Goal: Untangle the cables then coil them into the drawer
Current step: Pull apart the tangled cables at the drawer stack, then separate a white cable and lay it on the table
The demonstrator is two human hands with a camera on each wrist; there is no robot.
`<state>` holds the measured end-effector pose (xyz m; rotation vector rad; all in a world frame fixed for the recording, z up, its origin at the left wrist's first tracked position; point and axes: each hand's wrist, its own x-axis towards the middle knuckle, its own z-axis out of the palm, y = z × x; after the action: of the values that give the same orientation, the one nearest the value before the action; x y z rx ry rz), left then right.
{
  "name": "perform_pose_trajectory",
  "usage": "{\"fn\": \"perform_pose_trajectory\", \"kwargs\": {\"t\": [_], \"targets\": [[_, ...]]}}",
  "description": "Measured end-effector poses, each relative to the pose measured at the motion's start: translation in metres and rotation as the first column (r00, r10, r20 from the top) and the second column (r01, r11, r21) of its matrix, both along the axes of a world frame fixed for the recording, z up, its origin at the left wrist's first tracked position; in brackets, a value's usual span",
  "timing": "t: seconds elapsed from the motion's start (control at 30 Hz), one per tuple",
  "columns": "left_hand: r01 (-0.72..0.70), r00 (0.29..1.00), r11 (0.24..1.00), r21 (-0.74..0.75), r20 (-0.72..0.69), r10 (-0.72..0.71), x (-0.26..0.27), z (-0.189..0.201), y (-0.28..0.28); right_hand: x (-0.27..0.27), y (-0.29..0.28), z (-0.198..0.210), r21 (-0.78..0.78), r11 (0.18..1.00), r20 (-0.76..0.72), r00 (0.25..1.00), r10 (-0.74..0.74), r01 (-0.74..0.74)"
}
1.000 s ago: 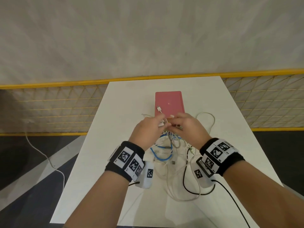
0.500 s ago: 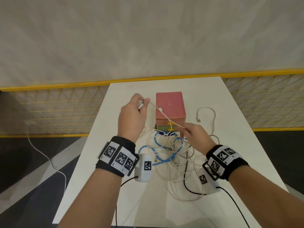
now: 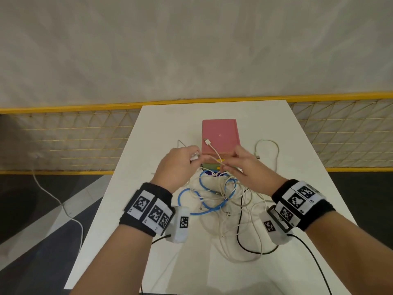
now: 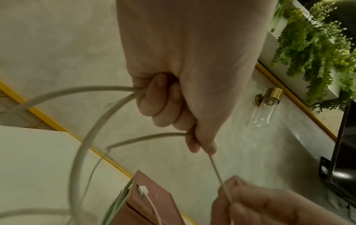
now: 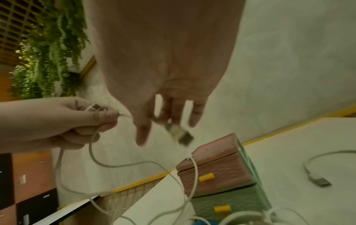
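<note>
Right now I am holding a white cable (image 3: 214, 153) stretched between both hands above the tangle of cables (image 3: 221, 201) that is lying on the white table (image 3: 161, 128). One plug of it is resting on top of the pink drawer box (image 3: 220, 135), which is standing just beyond the tangle with its drawers closed. My left hand (image 3: 177, 166) is curling tight around a bundle of white loops, with a plug poking out by my thumb in the right wrist view. My right hand (image 3: 247, 167) is pinching the same cable between thumb and forefinger, while the other fingers (image 5: 194, 115) are spreading loosely; a blurred plug is showing just under them, and I cannot tell how it is held. Among the white strands a blue cable (image 3: 204, 207) is looping, and a black one is curving along the near right side. Another white cable (image 3: 272, 150) is lying apart, to the right of the box
</note>
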<state>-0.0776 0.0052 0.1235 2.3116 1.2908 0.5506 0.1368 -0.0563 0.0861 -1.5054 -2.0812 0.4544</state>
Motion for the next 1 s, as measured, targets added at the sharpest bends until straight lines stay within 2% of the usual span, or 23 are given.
{"fn": "perform_pose_trajectory", "kwargs": {"t": [0.07, 0.13, 0.23, 0.3, 0.33, 0.37, 0.43, 0.5, 0.53, 0.63, 0.77, 0.9, 1.0], "targets": [[0.006, 0.999, 1.0, -0.015, -0.046, -0.006, -0.004, -0.005, -0.001, -0.005, 0.01, 0.005, 0.0, 1.0, 0.215, 0.976, -0.026, 0.026], [-0.052, 0.999, 0.999, -0.016, 0.013, 0.052, -0.007, -0.011, -0.002, -0.015, 0.027, 0.018, -0.094, 0.993, 0.238, 0.97, -0.049, 0.074], [-0.166, 0.967, 0.984, -0.056, 0.187, 0.174, -0.013, -0.01, -0.006, -0.035, 0.062, 0.041, -0.086, 0.993, 0.005, 0.997, -0.083, 0.083], [-0.191, 0.946, 0.979, -0.076, 0.252, 0.204, -0.015, -0.006, -0.008, -0.044, 0.078, 0.058, -0.197, 0.98, -0.117, 0.993, -0.001, -0.023], [-0.193, 0.939, 0.979, -0.07, 0.275, 0.205, -0.016, -0.006, -0.007, -0.045, 0.085, 0.06, -0.238, 0.971, -0.147, 0.989, -0.007, -0.029], [-0.203, 0.93, 0.977, -0.062, 0.299, 0.212, -0.018, -0.006, -0.006, -0.042, 0.09, 0.058, -0.25, 0.968, -0.17, 0.984, -0.05, 0.006], [-0.238, 0.91, 0.969, -0.069, 0.333, 0.247, -0.022, -0.01, -0.003, -0.033, 0.094, 0.047, -0.174, 0.976, -0.158, 0.974, -0.16, 0.132], [-0.255, 0.898, 0.962, -0.092, 0.346, 0.271, -0.025, -0.015, -0.004, -0.02, 0.089, 0.031, -0.14, 0.959, 0.049, 0.969, -0.241, 0.246], [-0.256, 0.898, 0.961, -0.102, 0.343, 0.275, -0.025, -0.017, -0.005, -0.014, 0.081, 0.021, -0.182, 0.943, 0.183, 0.952, -0.246, 0.279], [-0.252, 0.909, 0.96, -0.122, 0.312, 0.278, -0.024, -0.024, -0.01, 0.0, 0.051, -0.013, -0.376, 0.874, 0.427, 0.895, -0.13, 0.306], [-0.222, 0.913, 0.959, -0.175, 0.31, 0.267, -0.014, -0.03, -0.013, 0.002, 0.03, -0.05, -0.422, 0.836, 0.56, 0.826, -0.063, 0.35], [-0.23, 0.925, 0.952, -0.201, 0.26, 0.278, -0.002, -0.034, -0.015, 0.001, 0.019, -0.062, -0.339, 0.862, 0.662, 0.747, -0.066, 0.377], [-0.232, 0.903, 0.948, -0.218, 0.314, 0.293, 0.005, -0.034, -0.017, 0.003, 0.015, -0.065, -0.273, 0.879, 0.698, 0.709, -0.099, 0.392]]}}
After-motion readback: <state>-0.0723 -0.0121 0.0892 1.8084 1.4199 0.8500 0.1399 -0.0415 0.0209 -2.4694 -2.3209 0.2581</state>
